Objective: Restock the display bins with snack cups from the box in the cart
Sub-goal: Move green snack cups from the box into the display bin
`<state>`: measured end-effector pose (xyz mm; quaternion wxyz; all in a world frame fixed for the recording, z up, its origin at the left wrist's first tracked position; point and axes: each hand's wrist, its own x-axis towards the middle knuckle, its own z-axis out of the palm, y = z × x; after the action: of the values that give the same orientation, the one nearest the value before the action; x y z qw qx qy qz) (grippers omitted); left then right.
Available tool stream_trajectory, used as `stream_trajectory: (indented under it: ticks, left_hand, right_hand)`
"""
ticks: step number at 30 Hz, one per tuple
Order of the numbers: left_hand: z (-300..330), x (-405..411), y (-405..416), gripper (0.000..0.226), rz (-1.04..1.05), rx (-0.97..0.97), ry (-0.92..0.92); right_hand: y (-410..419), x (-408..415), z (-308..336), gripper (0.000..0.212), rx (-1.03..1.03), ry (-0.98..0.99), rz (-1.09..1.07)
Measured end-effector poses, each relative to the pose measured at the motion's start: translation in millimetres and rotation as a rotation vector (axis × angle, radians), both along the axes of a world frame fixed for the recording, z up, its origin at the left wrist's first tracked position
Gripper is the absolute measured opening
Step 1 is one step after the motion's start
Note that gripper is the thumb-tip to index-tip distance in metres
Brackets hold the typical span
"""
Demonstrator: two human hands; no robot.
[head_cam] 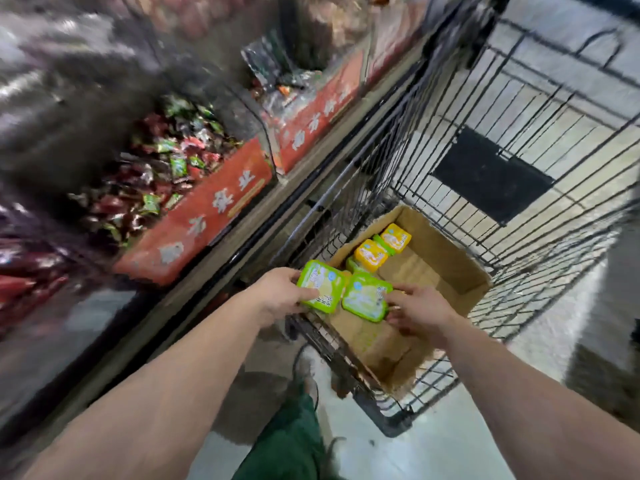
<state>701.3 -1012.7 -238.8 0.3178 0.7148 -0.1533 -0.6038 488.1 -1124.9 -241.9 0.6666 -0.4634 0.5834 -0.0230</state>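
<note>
Landmark: the cardboard box (415,282), lying in the wire cart (502,140).

Left hand (277,294) is over the near left edge of the box and grips a green cup (320,285), thumb across its lid and fingers underneath.

Right hand (417,313) is above the box's near half and pinches a second green cup (365,296) by its right edge. The two green cups sit side by side and appear to touch, though blur makes the contact uncertain.

Two yellow cups (382,247) lie deeper in the box, against its left wall, with green cups partly showing beside them.

Left of the box and outside the cart stand the bins (194,216), red-fronted, holding wrapped sweets (162,174); that area is heavily blurred.
</note>
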Motion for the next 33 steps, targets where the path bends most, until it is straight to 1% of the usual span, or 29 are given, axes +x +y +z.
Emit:
stream_trajectory:
  ticks: [2,4,7,8,11,13,14,16,17,19,22,25,27,29,33]
  left_hand:
    - [26.3,-3.4,29.7,0.019,0.096,-0.066,0.001]
    - [53.8,-4.7,62.3,0.018,0.184,-0.117,0.021]
    - [96.1,-0.2,115.2,0.014,0.314,-0.191,0.072]
    - [106.5,4.4,133.9,0.014,0.359,-0.218,0.078]
    - [140.9,14.4,190.2,0.021,0.497,-0.29,0.061]
    - [161.6,20.9,227.3,0.027,0.609,-0.348,0.05]
    - [171.5,24.7,246.0,0.025,0.655,-0.373,0.039]
    - [186.8,34.4,284.3,0.011,0.724,-0.405,-0.001]
    - [193.0,39.6,303.5,0.005,0.75,-0.407,-0.026]
    - [200.7,52.6,342.5,0.001,0.813,-0.422,-0.055]
    - [200.3,81.8,402.9,0.006,0.92,-0.445,-0.077]
    - [198.8,116.4,465.1,0.013,0.957,-0.435,-0.122]
    - [197.7,144.0,505.4,0.011,0.999,-0.44,-0.154]
    - [199.7,174.9,547.5,0.005,1.024,-0.447,-0.193]
    - [203.9,224.7,615.1,0.006,1.09,-0.429,-0.241]
  right_hand:
    - [10.0,5.3,26.8,0.022,-0.056,-0.047,0.076]
    - [26.1,14.2,57.5,0.025,-0.119,-0.092,0.152]
    - [58.0,35.3,103.6,0.012,-0.191,-0.175,0.296]
    - [70.0,44.0,117.6,0.01,-0.217,-0.197,0.345]
    - [106.8,75.9,150.6,0.01,-0.248,-0.262,0.468]
    - [132.9,101.6,169.5,0.015,-0.259,-0.289,0.546]
    - [146.6,115.1,178.5,0.017,-0.265,-0.298,0.586]
    - [174.7,143.0,193.7,0.019,-0.272,-0.321,0.653]
    - [189.2,157.5,199.6,0.021,-0.275,-0.335,0.682]
    - [221.4,185.2,210.8,0.021,-0.277,-0.368,0.737]
    - [272.5,228.1,221.3,0.016,-0.274,-0.406,0.819]
    - [328.3,273.8,226.6,0.012,-0.263,-0.432,0.908]
    - [368.1,305.0,228.3,0.01,-0.248,-0.44,0.947]
    - [411.5,337.0,226.5,0.011,-0.222,-0.439,0.955]
    - [484.8,379.0,200.4,0.014,-0.197,-0.361,1.003]
